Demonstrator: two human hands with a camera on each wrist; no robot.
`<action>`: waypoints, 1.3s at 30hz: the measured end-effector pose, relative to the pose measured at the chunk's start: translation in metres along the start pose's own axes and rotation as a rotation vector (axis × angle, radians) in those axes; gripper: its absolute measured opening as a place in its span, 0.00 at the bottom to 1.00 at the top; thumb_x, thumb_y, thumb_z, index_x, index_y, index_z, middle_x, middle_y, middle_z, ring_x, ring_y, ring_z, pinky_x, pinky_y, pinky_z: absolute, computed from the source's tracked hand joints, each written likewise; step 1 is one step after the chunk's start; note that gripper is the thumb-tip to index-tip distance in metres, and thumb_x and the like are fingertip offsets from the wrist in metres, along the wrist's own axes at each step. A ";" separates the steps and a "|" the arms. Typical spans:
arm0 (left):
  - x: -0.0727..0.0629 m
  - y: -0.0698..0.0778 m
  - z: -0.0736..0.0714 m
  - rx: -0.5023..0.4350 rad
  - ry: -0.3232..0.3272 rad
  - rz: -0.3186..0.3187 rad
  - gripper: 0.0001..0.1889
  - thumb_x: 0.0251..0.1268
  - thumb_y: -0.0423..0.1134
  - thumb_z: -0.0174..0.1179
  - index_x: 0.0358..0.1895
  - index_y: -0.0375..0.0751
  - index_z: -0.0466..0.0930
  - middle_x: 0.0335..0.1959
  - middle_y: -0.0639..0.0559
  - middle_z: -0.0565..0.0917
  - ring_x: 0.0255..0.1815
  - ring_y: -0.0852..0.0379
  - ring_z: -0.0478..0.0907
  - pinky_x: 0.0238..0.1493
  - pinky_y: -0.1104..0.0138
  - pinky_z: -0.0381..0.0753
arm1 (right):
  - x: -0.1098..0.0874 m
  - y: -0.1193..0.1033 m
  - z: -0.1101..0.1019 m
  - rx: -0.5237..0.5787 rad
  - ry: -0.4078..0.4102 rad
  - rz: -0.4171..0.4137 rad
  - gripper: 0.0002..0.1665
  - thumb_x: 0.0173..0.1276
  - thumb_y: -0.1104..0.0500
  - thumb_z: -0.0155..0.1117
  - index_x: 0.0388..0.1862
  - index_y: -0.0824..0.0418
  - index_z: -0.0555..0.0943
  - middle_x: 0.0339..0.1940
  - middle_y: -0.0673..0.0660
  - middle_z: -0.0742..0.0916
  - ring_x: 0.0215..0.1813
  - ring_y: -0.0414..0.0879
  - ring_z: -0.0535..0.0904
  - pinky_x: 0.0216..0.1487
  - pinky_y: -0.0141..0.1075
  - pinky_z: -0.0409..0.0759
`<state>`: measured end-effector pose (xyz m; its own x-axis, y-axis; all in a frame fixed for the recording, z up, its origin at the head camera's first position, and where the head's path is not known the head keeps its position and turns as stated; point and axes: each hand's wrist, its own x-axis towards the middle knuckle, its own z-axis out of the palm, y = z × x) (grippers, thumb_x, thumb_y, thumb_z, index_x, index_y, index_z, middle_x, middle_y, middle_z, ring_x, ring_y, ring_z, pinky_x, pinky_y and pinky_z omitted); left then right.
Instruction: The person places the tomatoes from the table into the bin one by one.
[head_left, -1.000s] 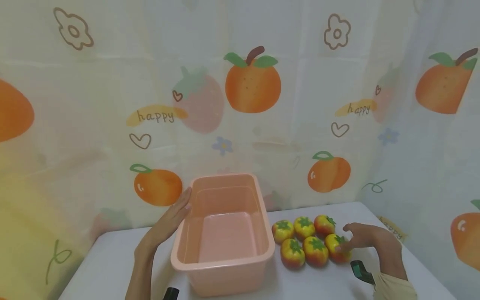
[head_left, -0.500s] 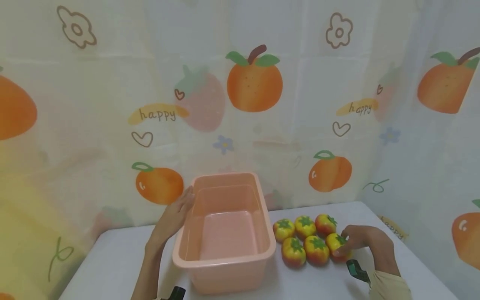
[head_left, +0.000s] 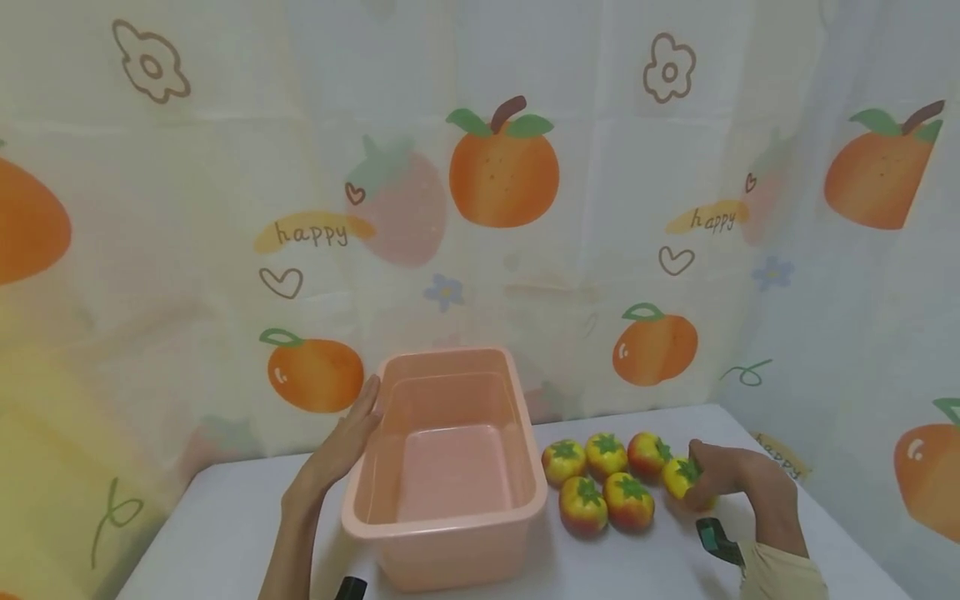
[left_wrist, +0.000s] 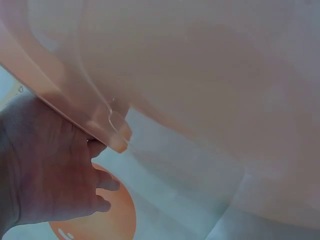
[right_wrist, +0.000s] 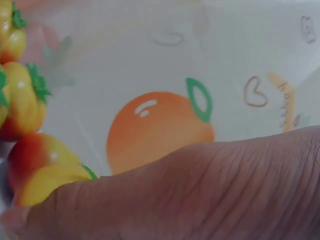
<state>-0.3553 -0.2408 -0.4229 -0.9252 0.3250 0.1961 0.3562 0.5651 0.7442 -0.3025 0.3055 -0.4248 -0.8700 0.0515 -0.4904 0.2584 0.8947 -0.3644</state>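
Observation:
A pink plastic basin (head_left: 444,533) stands on the white table, with nothing inside it. My left hand (head_left: 341,446) rests against its left rim, fingers extended; the left wrist view shows the palm beside the rim (left_wrist: 75,120). To the basin's right are several yellow-red persimmons with green leafy tops, such as the front-left persimmon (head_left: 582,506). My right hand (head_left: 738,479) grips the rightmost persimmon (head_left: 679,475) between thumb and fingers; the hand covers its right side. In the right wrist view the thumb (right_wrist: 125,205) partly hides this yellow persimmon (right_wrist: 52,182).
A curtain (head_left: 502,283) printed with fruit hangs close behind the table (head_left: 225,525) and on its right side. Black devices sit at both wrists, such as the right wrist device (head_left: 718,540). The remaining persimmons stand close together in two rows.
My right hand has closed round the rightmost front persimmon and shifted it slightly right and back, apart from its front-row neighbour. My left hand stays at the basin's rim.

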 end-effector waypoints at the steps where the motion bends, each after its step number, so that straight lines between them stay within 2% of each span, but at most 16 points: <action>1: 0.000 0.000 0.000 0.005 0.000 -0.008 0.34 0.87 0.49 0.31 0.85 0.36 0.38 0.88 0.35 0.36 0.87 0.29 0.30 0.77 0.24 0.25 | -0.002 0.000 -0.001 -0.001 0.007 -0.017 0.69 0.55 0.42 0.81 0.82 0.73 0.54 0.77 0.79 0.67 0.62 0.66 0.70 0.70 0.76 0.65; 2: 0.000 0.000 0.000 0.009 0.000 -0.012 0.34 0.87 0.49 0.31 0.85 0.36 0.38 0.88 0.35 0.36 0.87 0.28 0.30 0.76 0.24 0.24 | -0.005 -0.001 -0.003 -0.003 0.020 -0.034 0.69 0.56 0.44 0.81 0.83 0.73 0.52 0.78 0.79 0.66 0.62 0.65 0.70 0.69 0.76 0.65; 3: 0.000 0.000 0.000 0.014 0.000 -0.016 0.34 0.87 0.49 0.30 0.85 0.36 0.37 0.88 0.35 0.36 0.87 0.28 0.30 0.75 0.23 0.23 | -0.008 -0.002 -0.005 -0.012 0.037 -0.064 0.66 0.57 0.45 0.80 0.82 0.72 0.54 0.75 0.79 0.70 0.60 0.63 0.71 0.68 0.74 0.68; 6: 0.001 0.000 0.000 0.014 -0.001 -0.018 0.34 0.87 0.49 0.31 0.85 0.36 0.37 0.88 0.35 0.36 0.87 0.28 0.30 0.75 0.23 0.23 | -0.016 -0.006 -0.009 -0.029 0.103 -0.193 0.48 0.58 0.52 0.79 0.71 0.70 0.67 0.54 0.71 0.82 0.52 0.57 0.75 0.57 0.58 0.80; 8: 0.000 0.000 0.000 0.012 -0.006 -0.024 0.34 0.87 0.49 0.31 0.85 0.36 0.37 0.88 0.35 0.35 0.87 0.27 0.30 0.75 0.23 0.22 | -0.020 -0.009 -0.012 -0.030 0.144 -0.283 0.36 0.58 0.55 0.77 0.59 0.65 0.69 0.41 0.60 0.80 0.45 0.51 0.75 0.46 0.47 0.78; 10: 0.000 0.001 0.000 0.009 -0.012 -0.039 0.34 0.87 0.50 0.30 0.85 0.36 0.37 0.88 0.36 0.35 0.87 0.28 0.30 0.75 0.23 0.22 | -0.024 -0.013 -0.013 -0.024 0.172 -0.333 0.33 0.58 0.54 0.76 0.54 0.60 0.68 0.36 0.53 0.78 0.42 0.47 0.74 0.41 0.43 0.70; 16: 0.000 0.002 0.000 0.007 -0.023 -0.082 0.34 0.87 0.49 0.30 0.86 0.38 0.37 0.88 0.38 0.35 0.88 0.29 0.29 0.76 0.24 0.21 | -0.032 -0.026 -0.015 0.014 0.224 -0.452 0.40 0.61 0.52 0.76 0.64 0.62 0.64 0.42 0.52 0.81 0.44 0.46 0.76 0.44 0.40 0.77; 20: 0.001 0.004 0.000 0.001 -0.019 -0.079 0.34 0.87 0.48 0.30 0.86 0.39 0.37 0.88 0.38 0.35 0.88 0.29 0.30 0.75 0.23 0.21 | -0.037 -0.033 -0.016 0.056 0.244 -0.542 0.42 0.66 0.49 0.72 0.67 0.65 0.62 0.44 0.54 0.81 0.45 0.46 0.77 0.43 0.35 0.79; 22: 0.001 0.004 0.000 -0.001 -0.017 -0.074 0.34 0.87 0.48 0.31 0.86 0.38 0.37 0.88 0.38 0.35 0.87 0.29 0.30 0.75 0.23 0.21 | -0.039 -0.037 -0.017 0.074 0.245 -0.558 0.44 0.68 0.45 0.71 0.70 0.66 0.60 0.47 0.55 0.81 0.47 0.46 0.78 0.46 0.36 0.81; 25: 0.001 0.004 0.001 -0.005 -0.015 -0.064 0.34 0.87 0.49 0.31 0.86 0.38 0.38 0.88 0.37 0.35 0.87 0.28 0.30 0.75 0.23 0.22 | -0.042 -0.042 -0.017 0.086 0.250 -0.575 0.48 0.71 0.40 0.68 0.73 0.65 0.57 0.53 0.56 0.80 0.53 0.48 0.77 0.52 0.41 0.82; 28: 0.001 0.004 0.001 -0.003 -0.014 -0.054 0.34 0.87 0.48 0.32 0.85 0.36 0.38 0.88 0.36 0.35 0.87 0.27 0.30 0.74 0.22 0.22 | -0.044 -0.048 -0.018 0.093 0.279 -0.593 0.47 0.73 0.38 0.66 0.74 0.63 0.56 0.55 0.57 0.78 0.55 0.49 0.77 0.55 0.44 0.82; 31: 0.002 0.003 0.000 -0.006 -0.007 -0.030 0.34 0.86 0.47 0.33 0.85 0.33 0.39 0.87 0.33 0.36 0.86 0.26 0.31 0.74 0.21 0.24 | -0.044 -0.053 -0.020 0.092 0.325 -0.620 0.48 0.74 0.37 0.65 0.76 0.61 0.55 0.63 0.60 0.76 0.62 0.54 0.75 0.62 0.54 0.82; 35: 0.003 0.002 -0.001 -0.023 -0.007 0.008 0.34 0.87 0.46 0.34 0.85 0.32 0.40 0.87 0.31 0.36 0.86 0.25 0.32 0.76 0.23 0.28 | -0.044 -0.059 -0.023 0.080 0.382 -0.641 0.55 0.74 0.35 0.63 0.83 0.62 0.49 0.78 0.65 0.67 0.74 0.63 0.69 0.72 0.71 0.69; 39: 0.001 0.001 -0.001 -0.039 -0.013 0.022 0.34 0.87 0.45 0.36 0.85 0.32 0.40 0.87 0.31 0.36 0.86 0.25 0.33 0.79 0.26 0.33 | -0.037 -0.064 -0.027 0.079 0.448 -0.718 0.54 0.77 0.40 0.63 0.84 0.64 0.47 0.81 0.67 0.63 0.79 0.65 0.63 0.75 0.73 0.63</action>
<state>-0.3562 -0.2405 -0.4214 -0.9153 0.3469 0.2045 0.3707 0.5276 0.7643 -0.2982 0.2583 -0.3621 -0.9138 -0.3317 0.2345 -0.4062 0.7447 -0.5296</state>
